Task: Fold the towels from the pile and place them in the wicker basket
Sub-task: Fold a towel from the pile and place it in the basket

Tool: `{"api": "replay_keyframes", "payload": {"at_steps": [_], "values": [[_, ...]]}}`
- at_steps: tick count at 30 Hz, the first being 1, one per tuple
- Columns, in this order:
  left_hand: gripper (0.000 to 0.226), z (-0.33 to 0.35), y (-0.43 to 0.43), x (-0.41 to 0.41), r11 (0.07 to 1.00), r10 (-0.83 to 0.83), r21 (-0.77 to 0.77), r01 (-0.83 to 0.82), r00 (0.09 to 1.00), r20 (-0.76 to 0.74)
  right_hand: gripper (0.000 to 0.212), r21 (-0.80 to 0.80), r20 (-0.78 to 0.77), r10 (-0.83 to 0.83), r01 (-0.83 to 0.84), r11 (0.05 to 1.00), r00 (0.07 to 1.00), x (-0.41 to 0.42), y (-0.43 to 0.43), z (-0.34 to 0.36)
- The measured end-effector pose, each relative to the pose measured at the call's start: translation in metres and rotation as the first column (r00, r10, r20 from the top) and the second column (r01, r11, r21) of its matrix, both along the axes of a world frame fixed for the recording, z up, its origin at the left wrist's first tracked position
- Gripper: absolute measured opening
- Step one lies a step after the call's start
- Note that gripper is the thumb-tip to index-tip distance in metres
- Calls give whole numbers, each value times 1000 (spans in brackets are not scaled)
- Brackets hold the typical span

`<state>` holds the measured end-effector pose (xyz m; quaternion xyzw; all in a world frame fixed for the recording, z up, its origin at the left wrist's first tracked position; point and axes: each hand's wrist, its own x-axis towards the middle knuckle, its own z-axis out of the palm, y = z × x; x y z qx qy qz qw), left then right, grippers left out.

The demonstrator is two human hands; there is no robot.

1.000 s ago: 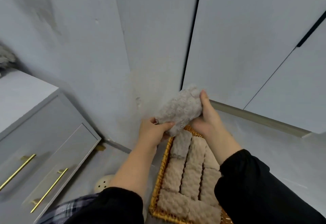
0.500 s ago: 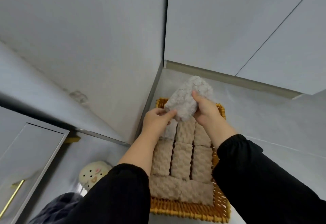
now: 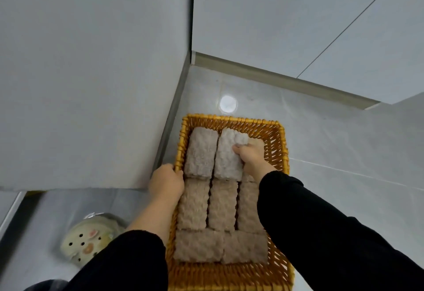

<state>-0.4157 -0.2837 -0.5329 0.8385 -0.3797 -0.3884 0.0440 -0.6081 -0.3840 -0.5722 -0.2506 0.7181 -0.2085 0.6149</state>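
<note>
- Sitting in the far row of the wicker basket (image 3: 231,119), the folded towel (image 3: 229,155) lies just beside another.
- Right hand (image 3: 251,153) grips it, thumb on top, fingers curled down its right side.
- Left hand (image 3: 166,183) clasps the basket's left rim.
- Other folded towels (image 3: 220,205) fill the nearer rows.

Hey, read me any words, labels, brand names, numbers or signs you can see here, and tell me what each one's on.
None: no readable text in view.
The wicker basket and the folded towels carry no label or tag that shows.
The cream object with holes on the floor bears only small pink shapes, no letters.
</note>
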Motion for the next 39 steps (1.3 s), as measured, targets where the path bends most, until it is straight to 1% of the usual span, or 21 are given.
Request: {"api": "replay_keyframes", "payload": {"at_steps": [2, 3, 5, 6, 8, 9, 11, 12, 14, 15, 17, 18, 20, 26, 28, 29, 33, 36, 38, 39], "values": [[23, -3, -2, 1, 1000, -24, 21, 23, 1000, 16, 29, 2, -15, 10, -10, 1000, 1000, 3, -3, -14], [23, -5, -2, 2, 999, -28, 27, 28, 1000, 13, 33, -18, -60, 14, -15, 1000, 998, 4, -4, -22], [23, -8, -4, 3, 999, -26, 37, 26, 1000, 1, 43, -62, -232, 71, -87, 994, 970, 6, -3, -31], [23, -9, -4, 3, 999, -24, 39, 24, 1000, -4, 46, -100, -339, 109, -151, 984, 934, 6, -2, -33], [23, -10, -4, 3, 999, -22, 41, 22, 1000, -3, 44, -217, -536, 111, -264, 940, 837, 8, 4, -31], [23, -10, -5, 2, 999, -24, 40, 24, 1000, 4, 42, -277, -631, 89, -331, 902, 770, 8, 8, -30], [24, -9, -5, 2, 998, -35, 47, 34, 999, 20, 38, -344, -792, 48, -509, 789, 609, 10, 13, -26], [24, -9, -5, 2, 998, -44, 50, 43, 999, 26, 39, -349, -831, 57, -597, 722, 554, 11, 16, -26], [24, -9, -5, 2, 997, -56, 46, 54, 998, 32, 44, -289, -864, 170, -743, 604, 475, 13, 23, -32], [24, -8, -5, 2, 997, -58, 44, 56, 998, 37, 47, -226, -872, 245, -792, 567, 425, 14, 28, -38], [25, -8, -6, 1, 997, -62, 42, 60, 997, 46, 54, -79, -868, 369, -827, 556, 331, 17, 37, -47], [25, -8, -5, 0, 997, -63, 42, 61, 997, 48, 57, -26, -857, 412, -824, 566, 310, 20, 39, -51], [25, -7, -5, 0, 997, -70, 38, 68, 997, 42, 58, 34, -836, 466, -821, 570, 288, 30, 38, -57], [19, -3, 1, 5, 997, -70, -41, 69, 997, -14, 56, 109, -824, 528, -856, 506, 208, 35, 27, -62], [18, -1, 5, 5, 996, -64, -69, 61, 997, -39, 56, 102, -815, 538, -862, 496, 213, 32, 27, -57], [17, -1, 6, 5, 995, -62, -81, 58, 997, -48, 56, 77, -819, 525, -862, 502, 232, 30, 27, -55], [14, 6, 10, 5, 993, -63, -102, 55, 995, -76, 51, -80, -867, 372, -828, 555, 332, 22, 33, -37], [9, 17, 11, 8, 998, -55, -35, 49, 980, -192, 47, -199, -842, 317, -798, 568, 436, 20, 36, -16], [22, 29, 10, 11, 999, -43, 8, 47, 961, -273, 48, -255, -828, 298, -793, 552, 474, 23, 37, 1], [29, 38, 11, 12, 998, -49, 14, 55, 957, -285, 48, -281, -827, 283, -794, 540, 486, 23, 38, 11]]}}
